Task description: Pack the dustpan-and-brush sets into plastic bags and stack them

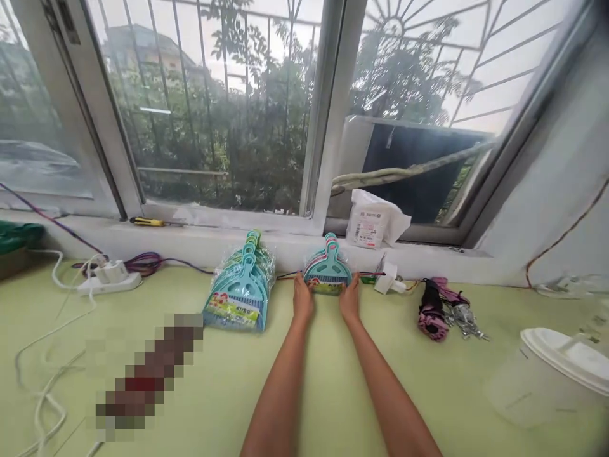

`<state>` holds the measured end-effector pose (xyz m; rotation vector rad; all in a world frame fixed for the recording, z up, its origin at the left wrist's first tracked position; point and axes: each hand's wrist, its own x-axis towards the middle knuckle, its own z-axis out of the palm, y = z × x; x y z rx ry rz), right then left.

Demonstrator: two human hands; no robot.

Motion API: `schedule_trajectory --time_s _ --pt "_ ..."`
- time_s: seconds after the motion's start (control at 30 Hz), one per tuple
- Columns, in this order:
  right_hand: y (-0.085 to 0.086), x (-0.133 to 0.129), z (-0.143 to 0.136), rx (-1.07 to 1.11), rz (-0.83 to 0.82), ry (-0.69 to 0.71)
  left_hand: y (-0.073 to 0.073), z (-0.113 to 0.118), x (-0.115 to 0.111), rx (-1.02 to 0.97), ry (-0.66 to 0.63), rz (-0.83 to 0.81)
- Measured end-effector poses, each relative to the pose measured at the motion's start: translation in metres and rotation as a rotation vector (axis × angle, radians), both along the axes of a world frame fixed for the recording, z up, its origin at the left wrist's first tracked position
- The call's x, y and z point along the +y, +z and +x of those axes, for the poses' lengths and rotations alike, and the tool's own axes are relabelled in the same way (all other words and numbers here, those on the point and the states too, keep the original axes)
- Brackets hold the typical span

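Note:
Both arms reach forward to a small stack of dustpans (328, 261) wrapped in clear plastic, against the wall below the window. The front one is turquoise with a bluish brush and a printed label, and pink and green rims show behind it. My left hand (303, 297) grips the stack's left edge, and my right hand (350, 298) grips its right edge. The fingers are partly hidden by the hands themselves. To the left leans a larger stack of similar turquoise and green dustpans (240, 289), also in plastic, apart from my hands.
A screwdriver (148, 221) and a white packet (373, 219) lie on the sill. On the green table are a power strip (111, 279) with cables, a white adapter (389, 279), a folded umbrella (432, 311), keys (464, 320), a lidded white bucket (547, 374) and a blurred-out object (150, 371).

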<state>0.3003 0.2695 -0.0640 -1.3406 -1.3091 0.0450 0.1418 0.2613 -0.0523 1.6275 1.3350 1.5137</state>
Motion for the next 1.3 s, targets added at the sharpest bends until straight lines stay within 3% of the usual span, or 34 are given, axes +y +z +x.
schedule_trajectory --time_s 0.2,0.37,0.47,0.57,0.67,0.73,0.83,0.9,0.97,1.07,1.2,1.3 --pt "0.013 -0.043 -0.001 0.003 -0.066 -0.132 0.004 -0.007 -0.027 0.019 0.057 -0.076" --pt "0.020 -0.107 -0.014 -0.078 0.047 -0.185 0.002 -0.025 -0.087 0.046 0.025 -0.115" --pt "0.019 -0.149 -0.026 -0.170 -0.052 -0.102 -0.001 -0.033 -0.138 0.130 -0.030 -0.101" --pt "0.014 -0.190 -0.039 -0.320 -0.257 0.048 0.000 -0.041 -0.186 0.240 -0.051 -0.027" --pt "0.008 -0.228 -0.051 -0.460 -0.449 0.173 0.015 -0.065 -0.211 0.318 0.103 0.029" --pt "0.006 -0.249 -0.057 -0.503 -0.513 0.223 0.031 -0.094 -0.208 0.335 0.294 0.033" --pt "0.008 -0.267 -0.061 -0.517 -0.537 0.256 0.057 -0.152 -0.182 0.338 0.582 -0.014" --pt "0.011 -0.269 -0.062 -0.507 -0.537 0.243 0.069 -0.190 -0.161 0.365 0.662 -0.133" --pt "0.015 -0.266 -0.063 -0.489 -0.536 0.219 0.075 -0.221 -0.144 0.381 0.627 -0.297" --pt "0.020 -0.258 -0.064 -0.470 -0.530 0.206 0.077 -0.248 -0.127 0.395 0.453 -0.519" --pt "0.021 -0.253 -0.066 -0.451 -0.510 0.206 0.084 -0.257 -0.114 0.418 0.386 -0.523" --pt "0.022 -0.253 -0.065 -0.439 -0.508 0.212 0.100 -0.253 -0.108 0.313 0.328 -0.467"
